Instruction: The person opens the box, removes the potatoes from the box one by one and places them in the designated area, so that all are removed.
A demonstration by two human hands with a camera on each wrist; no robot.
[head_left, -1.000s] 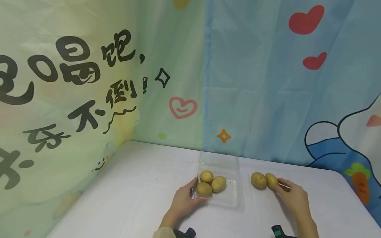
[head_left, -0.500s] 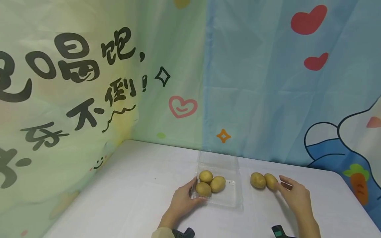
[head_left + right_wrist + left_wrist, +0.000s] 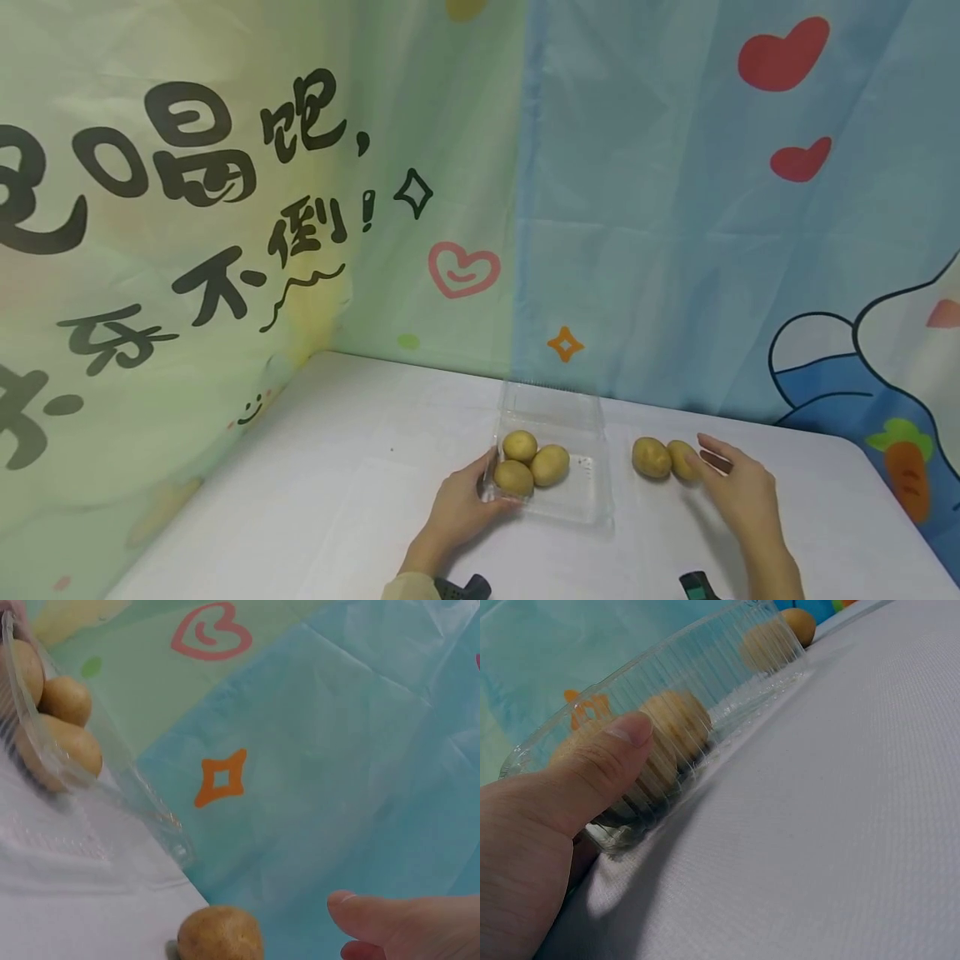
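Observation:
A clear plastic clamshell container [image 3: 585, 512] lies with its lid raised at the back. Three potatoes [image 3: 551, 465] sit together in its left part. My left hand [image 3: 461, 504] grips the container's left end, the thumb along the near wall in the left wrist view and the other fingers mostly hidden. To the right of the container, two more potatoes [image 3: 651, 457] lie side by side on the table. My right hand [image 3: 742, 496] is beside the right-hand one, thumb and fingers spread apart. In the right wrist view its thumb [image 3: 367, 915] stands clear of the potato [image 3: 221, 934].
A white cloth covers the table [image 3: 322, 483]. Printed curtains [image 3: 637, 208] hang along the back and left edges. Dark wrist-camera mounts [image 3: 465, 587] show at the bottom of the head view.
My right hand's fingers have spread from around the right-hand loose potato, which stays where it was. The left hand and the container have not visibly moved.

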